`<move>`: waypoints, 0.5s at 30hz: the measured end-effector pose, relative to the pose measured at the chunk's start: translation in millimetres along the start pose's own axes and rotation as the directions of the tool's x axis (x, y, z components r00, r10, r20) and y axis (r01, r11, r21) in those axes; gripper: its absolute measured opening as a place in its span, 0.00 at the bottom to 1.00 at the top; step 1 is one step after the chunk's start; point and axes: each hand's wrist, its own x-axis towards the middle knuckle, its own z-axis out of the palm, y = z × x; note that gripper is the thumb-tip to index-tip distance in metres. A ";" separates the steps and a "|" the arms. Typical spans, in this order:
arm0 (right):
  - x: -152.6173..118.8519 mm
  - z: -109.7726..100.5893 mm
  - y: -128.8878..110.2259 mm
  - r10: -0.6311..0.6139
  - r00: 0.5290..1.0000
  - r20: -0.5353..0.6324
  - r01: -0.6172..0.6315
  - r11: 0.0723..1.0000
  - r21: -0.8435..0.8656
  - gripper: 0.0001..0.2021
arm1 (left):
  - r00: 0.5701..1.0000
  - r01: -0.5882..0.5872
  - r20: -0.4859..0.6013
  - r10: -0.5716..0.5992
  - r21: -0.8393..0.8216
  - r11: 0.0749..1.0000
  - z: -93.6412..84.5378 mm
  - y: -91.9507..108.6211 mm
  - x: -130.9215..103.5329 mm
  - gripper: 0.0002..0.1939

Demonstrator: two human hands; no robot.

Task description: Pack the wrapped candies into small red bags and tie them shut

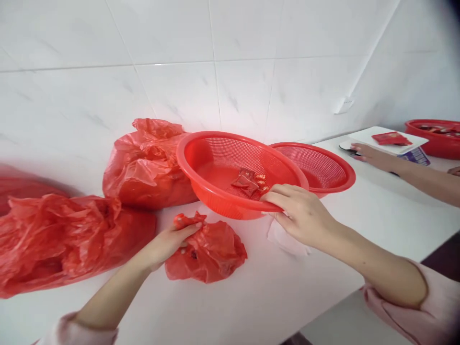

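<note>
My left hand (175,243) is closed around the gathered neck of a small red plastic bag (219,254), which rests on the white table. My right hand (302,215) grips the near rim of a red plastic colander (215,196), fingers over the edge and thumb beneath. The colander is tilted toward me. A few small red packets (246,181) lie at its bottom. Beneath my right hand sits something thin and whitish (285,239), partly hidden, whose kind I cannot make out.
Larger red plastic bags (143,177) stand against the tiled wall, with another bag (64,239) at left. A second red colander (334,167) sits behind the first. At right, another person's hand (370,153) reaches by a white scale (366,136) bearing a red packet; a red basin (438,148) stands beyond.
</note>
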 end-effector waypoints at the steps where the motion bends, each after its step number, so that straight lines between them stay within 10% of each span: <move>1: -1.6 5.4 3.5 0.003 1.000 0.002 -0.003 0.999 -0.039 0.13 | 1.000 0.020 -0.009 -0.020 -0.012 1.000 -7.8 -3.1 -8.6 0.20; 15: -8.4 82.9 57.3 0.241 0.965 0.101 -0.188 0.909 -0.373 0.14 | 0.975 -0.220 -0.003 0.222 0.128 0.967 -14.1 0.6 -52.2 0.16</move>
